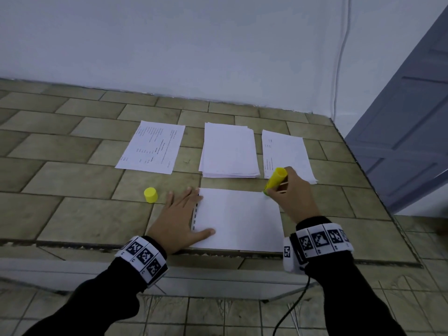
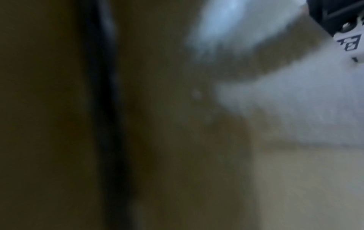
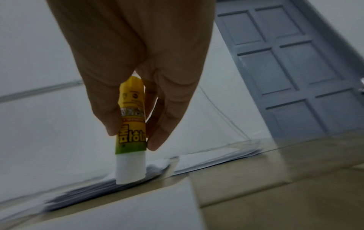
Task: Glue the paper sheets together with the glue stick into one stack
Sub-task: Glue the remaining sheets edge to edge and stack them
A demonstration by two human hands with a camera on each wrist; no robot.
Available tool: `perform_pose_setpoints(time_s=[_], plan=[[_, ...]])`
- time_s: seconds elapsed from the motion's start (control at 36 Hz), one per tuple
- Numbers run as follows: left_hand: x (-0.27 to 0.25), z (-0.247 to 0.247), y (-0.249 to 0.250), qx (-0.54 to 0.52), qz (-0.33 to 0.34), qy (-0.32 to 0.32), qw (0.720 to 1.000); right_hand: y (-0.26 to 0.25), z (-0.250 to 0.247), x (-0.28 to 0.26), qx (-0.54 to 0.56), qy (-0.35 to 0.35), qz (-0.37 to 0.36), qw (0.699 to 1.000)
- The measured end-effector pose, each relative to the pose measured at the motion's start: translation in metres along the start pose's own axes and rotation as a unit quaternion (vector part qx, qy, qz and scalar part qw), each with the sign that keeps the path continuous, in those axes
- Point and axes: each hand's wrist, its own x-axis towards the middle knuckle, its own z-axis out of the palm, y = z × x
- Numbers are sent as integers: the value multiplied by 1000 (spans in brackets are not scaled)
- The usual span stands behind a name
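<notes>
Right, gluing is under way, by the look of it: one sheet is laid out at the front of the tiled counter (image 1: 72, 180) and the stick is at its far right corner, so this reads as the start of a glue pass.

Furthest left of the papers, a printed sheet (image 1: 150, 146) lies flat near the wall. In front of it the yellow cap (image 1: 150, 195) stands by itself, off the stick and just left of the left hand (image 1: 180, 219). That hand is spread flat, fingers straight, lying across the left edge of the blank sheet (image 1: 238, 219), thumb on the paper, pinning it and gripping nothing. Its wrist camera gives only blur.

Behind the blank sheet sits the middle pile of paper (image 1: 229, 151), then a second pile (image 1: 286, 151) to the right, both waiting.

Over to the right hand (image 1: 293, 192): fingers and thumb curled round the glue stick (image 3: 131, 123), pinching the barrel low down, the stick tilted with its base leaning away. The wrist view shows the white glue end out and close to the paper; whether it actually touches, I can't tell.

Next move, I'd judge: drag the tip along the edges with steady pressure while the left hand holds firm, then lay a fresh sheet squarely on top.
</notes>
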Motion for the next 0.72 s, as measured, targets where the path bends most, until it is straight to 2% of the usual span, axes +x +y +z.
perform_pose_setpoints(time_s=[0.11, 0.19, 0.28, 0.42, 0.61, 0.72], plan=[[-1, -1, -3, 66, 17, -14, 998, -30, 21, -12, 91, -60, -64, 992], [-4, -3, -7, 112, 29, 6, 993, -48, 41, -17, 94, -114, -98, 984], [-7, -6, -7, 106, 22, 6, 994, -63, 59, -20, 73, -149, -106, 980], [-7, -6, -7, 96, -1, -11, 995, -79, 84, -22, 67, -172, -138, 973], [-9, -5, -7, 68, 23, 18, 997, -86, 97, -22, 25, -183, -159, 970], [-8, -5, -9, 85, 6, -12, 996, -82, 94, -24, 9, -181, -158, 971]])
